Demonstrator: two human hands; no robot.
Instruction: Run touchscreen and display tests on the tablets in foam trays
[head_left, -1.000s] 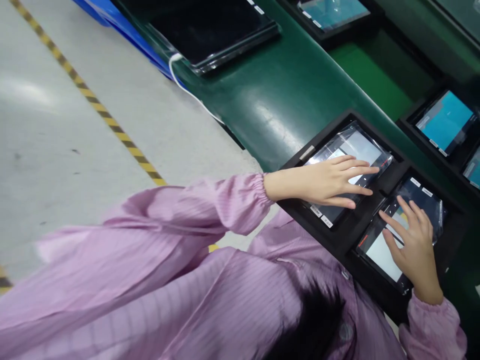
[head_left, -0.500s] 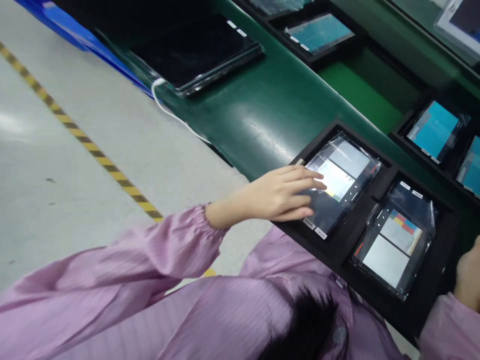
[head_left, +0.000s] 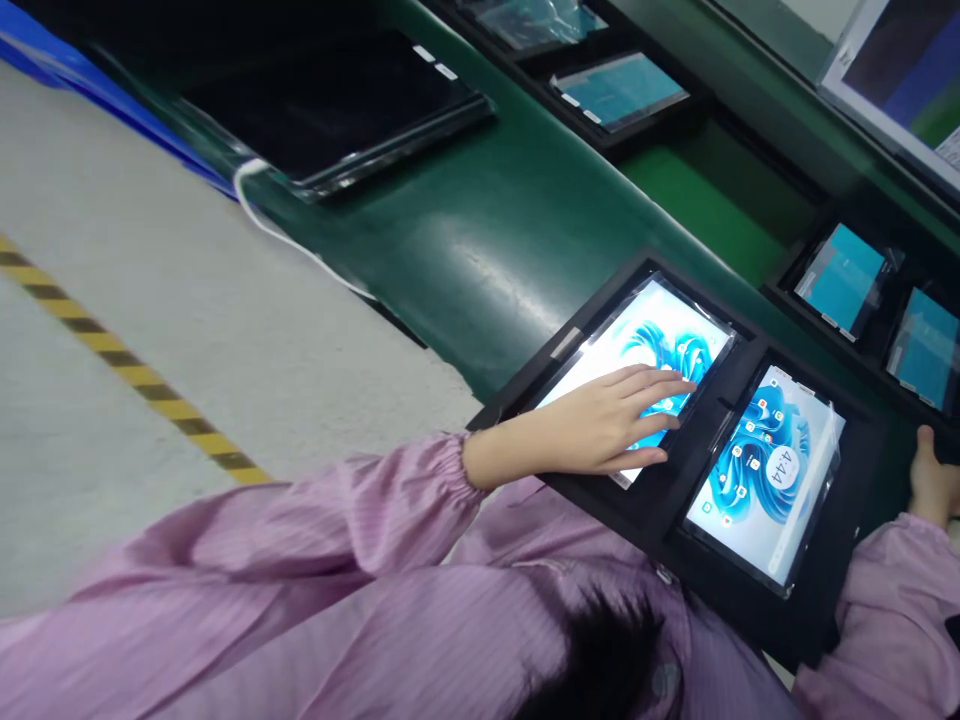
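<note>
My left hand (head_left: 622, 420) is open, its fingers spread over the lit screen of a tablet (head_left: 675, 310) in clear film; whether the fingertips touch it I cannot tell. That tablet lies in one recess of a black tray (head_left: 637, 510). In the tray's other recess sits a second tablet (head_left: 765, 480), showing a blue swirl wallpaper, app icons and a clock. My right hand (head_left: 936, 480) is at the right edge of view, beside the tray, thumb sticking up. The frame cuts off its other fingers.
On the green bench (head_left: 480, 270), a large black-screened panel (head_left: 337, 110) in film lies at upper left, a white cable (head_left: 300, 245) beside it. Behind, several teal-screened tablets (head_left: 622, 90) rest in black trays. A monitor (head_left: 900, 80) stands upper right. Yellow-black tape (head_left: 135, 370) marks the floor.
Both tablet screens went from white and coloured windows on black to a bright home screen. My left hand moved right across the screen. More of my right hand shows.
</note>
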